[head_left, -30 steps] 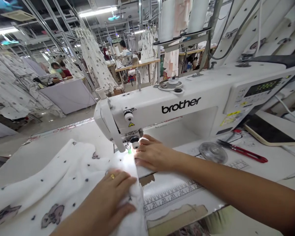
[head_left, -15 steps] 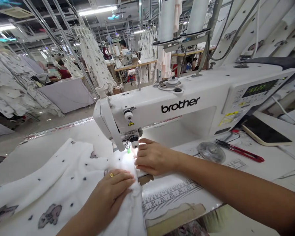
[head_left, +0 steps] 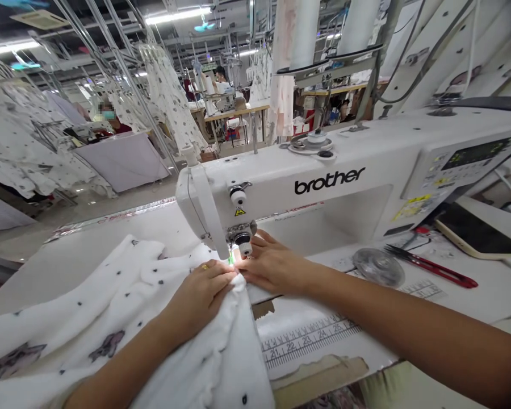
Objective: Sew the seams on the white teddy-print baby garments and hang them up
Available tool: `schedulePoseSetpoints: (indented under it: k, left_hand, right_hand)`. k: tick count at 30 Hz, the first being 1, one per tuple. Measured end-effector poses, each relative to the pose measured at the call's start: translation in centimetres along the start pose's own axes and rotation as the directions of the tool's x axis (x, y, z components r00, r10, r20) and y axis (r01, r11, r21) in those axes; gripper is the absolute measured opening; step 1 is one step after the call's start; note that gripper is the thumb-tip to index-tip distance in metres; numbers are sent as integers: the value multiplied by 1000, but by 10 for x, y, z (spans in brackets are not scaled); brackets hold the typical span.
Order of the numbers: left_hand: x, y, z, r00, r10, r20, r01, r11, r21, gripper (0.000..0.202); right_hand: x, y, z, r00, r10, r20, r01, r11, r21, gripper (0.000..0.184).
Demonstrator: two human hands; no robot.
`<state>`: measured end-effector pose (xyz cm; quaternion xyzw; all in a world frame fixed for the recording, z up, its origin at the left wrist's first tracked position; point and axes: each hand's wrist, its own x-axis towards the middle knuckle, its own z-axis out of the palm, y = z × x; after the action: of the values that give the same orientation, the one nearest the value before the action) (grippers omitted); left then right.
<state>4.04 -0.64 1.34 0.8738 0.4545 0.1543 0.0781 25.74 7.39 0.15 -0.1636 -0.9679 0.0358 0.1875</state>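
White fleecy fabric (head_left: 147,295) with dark spots and printed animal figures lies across the left of the sewing machine (head_left: 276,182), its edge running up under the needle area. My left hand (head_left: 200,289), a gold ring on one finger, lies flat on this fabric with fingers stretched towards the lit presser foot. My right hand (head_left: 276,264) pinches the fabric edge right beside the needle; some of its fingertips are hidden behind the machine head. The two hands' fingertips nearly meet below a small green part (head_left: 230,258) at the needle.
Red-handled thread snips (head_left: 434,267), a clear round plastic item (head_left: 378,267) and a phone (head_left: 481,230) lie on the right. A printed ruler scale (head_left: 310,341) runs along the table front. Thread cones (head_left: 304,34) stand behind. A masked person (head_left: 111,122) sits far left.
My left hand has slid forward with the fabric to the needle. My right hand's fingers have closed in on the same edge. The machine's display has dimmed and the view has shifted slightly.
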Motion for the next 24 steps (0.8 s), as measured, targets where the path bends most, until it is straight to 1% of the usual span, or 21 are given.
schedulePoseSetpoints:
  k: [3,5,6,8,9,10,12,14,15,17,19,21,23,24]
  left_hand:
    - [2,2,-11,997,-55,52,54,998,20,29]
    - [-7,12,-15,994,-83,64,79,995,63,30]
    - [-14,18,-14,995,-89,39,84,992,97,37]
    - [-29,29,-7,994,-96,-61,105,978,182,58]
    - [-36,32,-2,989,-100,-112,123,968,220,60]
    - [-42,35,4,983,-105,-150,140,958,248,56]
    - [-46,34,10,974,-118,-194,169,947,272,39]
    - [-42,29,7,964,-142,-224,197,949,247,30]
    - [-39,27,2,955,-178,-239,231,948,219,26]
    - [-29,24,-12,921,-288,-260,332,932,143,19]
    - [-21,25,-22,890,-379,-253,407,911,65,18]
    - [-16,30,-24,887,-397,-236,410,912,5,18]
    - [-15,35,-20,894,-401,-200,401,915,-42,18]
    - [-15,37,-16,885,-430,-177,426,903,-59,18]
  right_hand:
    - [-1,3,-2,1000,-17,-4,17,1000,2,17]
    - [-2,3,-6,998,-69,2,69,998,0,18]
    - [-2,3,-7,994,-106,6,106,994,-6,20]
    - [-2,2,-10,980,-199,19,200,980,-23,25]
    - [-2,1,-11,967,-254,29,255,966,-30,28]
    - [-2,0,-12,950,-310,42,311,950,-32,30]
    - [-2,-3,-12,914,-401,65,403,915,-19,31]
    - [-3,-7,-11,890,-448,83,448,894,7,30]
    - [-3,-8,-10,885,-455,95,455,890,21,29]
    - [-4,-9,-8,886,-449,117,449,893,36,28]
    - [-4,-9,-7,900,-420,120,420,907,22,31]
    - [-4,-7,-5,928,-360,93,362,932,-2,34]
    - [-3,-6,-4,963,-265,49,266,964,6,32]
    - [-3,-5,-3,978,-205,30,204,978,32,29]
